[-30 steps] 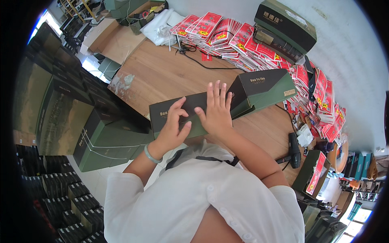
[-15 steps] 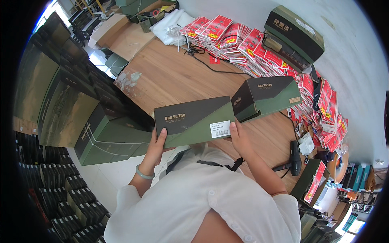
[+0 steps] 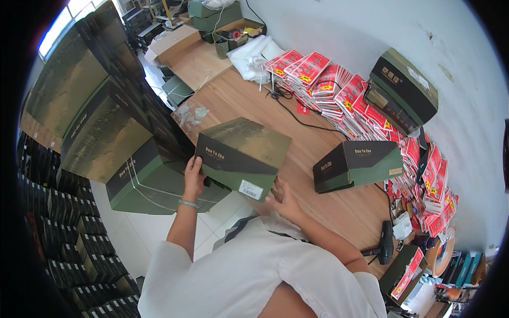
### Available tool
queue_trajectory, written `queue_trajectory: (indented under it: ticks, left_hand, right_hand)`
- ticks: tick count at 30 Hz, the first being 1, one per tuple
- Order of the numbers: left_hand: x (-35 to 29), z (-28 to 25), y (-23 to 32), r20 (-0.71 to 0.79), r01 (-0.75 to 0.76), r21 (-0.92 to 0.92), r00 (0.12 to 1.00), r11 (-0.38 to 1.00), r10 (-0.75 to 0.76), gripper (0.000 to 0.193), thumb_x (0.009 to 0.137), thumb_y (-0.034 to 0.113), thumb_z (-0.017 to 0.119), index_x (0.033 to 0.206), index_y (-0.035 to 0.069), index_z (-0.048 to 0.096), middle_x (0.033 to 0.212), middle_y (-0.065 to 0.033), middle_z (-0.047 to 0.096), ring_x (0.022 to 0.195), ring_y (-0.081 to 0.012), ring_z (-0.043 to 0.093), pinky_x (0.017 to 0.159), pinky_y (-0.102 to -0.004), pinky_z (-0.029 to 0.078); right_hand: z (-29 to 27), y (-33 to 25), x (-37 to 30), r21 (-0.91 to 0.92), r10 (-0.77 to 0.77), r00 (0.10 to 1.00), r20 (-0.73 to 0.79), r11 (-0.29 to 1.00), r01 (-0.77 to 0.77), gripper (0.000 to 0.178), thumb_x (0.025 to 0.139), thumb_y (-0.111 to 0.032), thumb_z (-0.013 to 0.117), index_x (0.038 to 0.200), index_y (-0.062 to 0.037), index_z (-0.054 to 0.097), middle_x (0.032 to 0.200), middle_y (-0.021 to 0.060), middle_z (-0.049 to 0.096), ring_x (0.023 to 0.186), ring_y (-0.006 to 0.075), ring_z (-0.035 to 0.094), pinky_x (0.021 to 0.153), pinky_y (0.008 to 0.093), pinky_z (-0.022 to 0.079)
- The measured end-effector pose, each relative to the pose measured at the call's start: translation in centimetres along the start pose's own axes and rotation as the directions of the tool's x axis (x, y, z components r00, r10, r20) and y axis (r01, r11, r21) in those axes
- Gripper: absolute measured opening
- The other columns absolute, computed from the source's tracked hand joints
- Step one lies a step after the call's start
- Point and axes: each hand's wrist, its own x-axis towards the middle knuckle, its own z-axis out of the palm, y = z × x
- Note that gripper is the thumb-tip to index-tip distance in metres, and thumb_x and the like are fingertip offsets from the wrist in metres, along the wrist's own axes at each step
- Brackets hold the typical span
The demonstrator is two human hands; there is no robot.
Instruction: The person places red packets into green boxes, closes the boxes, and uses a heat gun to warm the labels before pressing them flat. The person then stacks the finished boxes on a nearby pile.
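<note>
A black and green cardboard box point(image 3: 241, 153) with a white barcode label is held tilted above the near edge of the table, its brownish patterned lid in view. My left hand point(image 3: 194, 176) grips its left end, thumb on the front side and the other fingers mostly hidden. By the lower right corner, close to the label, is my right hand point(image 3: 284, 201), its fingers apart; whether they touch the box I cannot tell. Farther right, a second box point(image 3: 366, 167) of the same colours stands on the wooden table point(image 3: 233, 108).
Tall stacks of similar boxes point(image 3: 106, 132) rise at the left, one bundle tied with white strap. Piles of red printed cards point(image 3: 339, 95) line the wall, with another box point(image 3: 405, 85) on them. A black hair dryer point(image 3: 386, 243) and a cable lie at the right.
The held box has swung away to the left and tipped, so its lid now shows. My right hand has come off its front side to the corner. The view has shifted too.
</note>
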Motion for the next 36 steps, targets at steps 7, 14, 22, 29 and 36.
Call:
queue_trajectory:
  ticks: [7, 14, 22, 29, 36]
  left_hand:
    - [1.3, -4.1, -11.6, -0.420, 0.232, -0.241, 0.851, 0.942, -0.317, 0.087, 0.096, 0.039, 0.062, 0.154, 0.008, 0.004, 0.141, -0.0160, 0.044, 0.125, -0.0305, 0.050, 0.103, -0.0521, 0.042]
    - [-1.9, 3.6, -7.0, 0.249, -0.399, 0.872, 0.860, 0.285, 0.445, 0.061, 0.094, 0.034, 0.057, 0.147, 0.009, 0.041, 0.155, -0.0255, 0.024, 0.144, -0.0359, 0.026, 0.116, -0.0508, 0.023]
    - [-3.8, 10.2, -12.7, 0.703, -0.691, 0.693, 0.711, -0.204, -0.019, 0.050, 0.081, 0.032, 0.066, 0.130, 0.038, 0.060, 0.157, -0.0245, 0.022, 0.141, -0.0573, 0.014, 0.104, -0.0785, 0.008]
    - [5.9, 6.8, -9.0, 0.700, -0.689, 0.680, 0.712, -0.252, -0.057, 0.050, 0.079, 0.031, 0.066, 0.128, 0.036, 0.061, 0.160, -0.0219, 0.018, 0.144, -0.0543, 0.011, 0.105, -0.0790, 0.007]
    - [19.2, 3.8, -2.2, 0.440, -0.490, 0.721, 0.870, -0.490, -0.223, 0.063, 0.091, 0.032, 0.059, 0.148, 0.039, 0.036, 0.163, -0.0158, 0.011, 0.148, -0.0444, 0.010, 0.112, -0.0705, 0.013]
  right_hand:
    - [-0.8, 1.4, 0.7, 0.298, 0.443, 0.895, 0.051, 0.849, -0.437, 0.063, 0.098, -0.017, 0.057, 0.151, -0.0021, 0.026, 0.156, 0.0202, 0.027, 0.140, 0.0278, 0.034, 0.110, 0.0399, 0.035]
    - [-4.7, -12.0, -5.6, -0.202, -0.073, 0.862, -0.501, 0.979, -0.034, 0.028, 0.101, -0.011, 0.051, 0.128, -0.0027, 0.055, 0.130, 0.0115, 0.058, 0.099, 0.0198, 0.063, 0.089, 0.0308, 0.050]
    - [-15.0, -12.6, -5.7, -0.761, -0.572, 0.535, -0.621, 0.278, -0.586, 0.041, 0.096, -0.017, 0.058, 0.135, -0.0064, 0.056, 0.153, 0.0274, 0.027, 0.142, 0.0416, 0.025, 0.110, 0.0520, 0.028]
    - [-17.1, -8.9, -14.5, -0.595, -0.438, 0.412, -0.799, 0.679, -0.431, 0.033, 0.103, -0.019, 0.049, 0.132, -0.0038, 0.051, 0.129, 0.0131, 0.057, 0.127, 0.0281, 0.046, 0.107, 0.0417, 0.033]
    - [-18.4, -10.3, -19.4, 0.107, 0.180, 0.135, -0.974, 0.899, -0.425, 0.056, 0.097, -0.057, 0.049, 0.130, -0.0123, 0.043, 0.122, 0.0079, 0.052, 0.108, 0.0208, 0.053, 0.080, 0.0362, 0.048]
